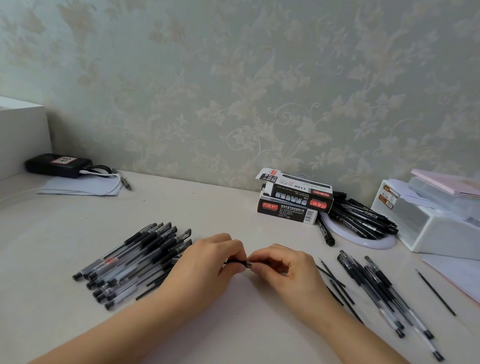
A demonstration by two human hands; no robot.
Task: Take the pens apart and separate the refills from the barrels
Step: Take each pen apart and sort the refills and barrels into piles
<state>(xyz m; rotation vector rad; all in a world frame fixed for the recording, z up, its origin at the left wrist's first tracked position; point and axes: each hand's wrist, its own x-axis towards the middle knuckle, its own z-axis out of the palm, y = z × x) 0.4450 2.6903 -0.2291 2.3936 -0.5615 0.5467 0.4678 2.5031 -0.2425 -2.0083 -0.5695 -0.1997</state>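
My left hand [210,259] and my right hand [286,270] meet at the middle of the table, both gripping one black pen [244,263] that lies crosswise between them; most of it is hidden by my fingers. A pile of whole pens [134,259] with clear barrels and black caps lies just left of my left hand. To the right of my right hand lie thin black refills [336,291], and beyond them a heap of barrels [386,295]. One single refill [435,291] lies apart, further right.
Two stacked pen boxes [293,198] stand at the back, with black markers [361,217] on a white ring beside them. White plastic drawers [445,225] and papers [475,281] fill the right edge. A black power bank [58,164] on paper sits back left.
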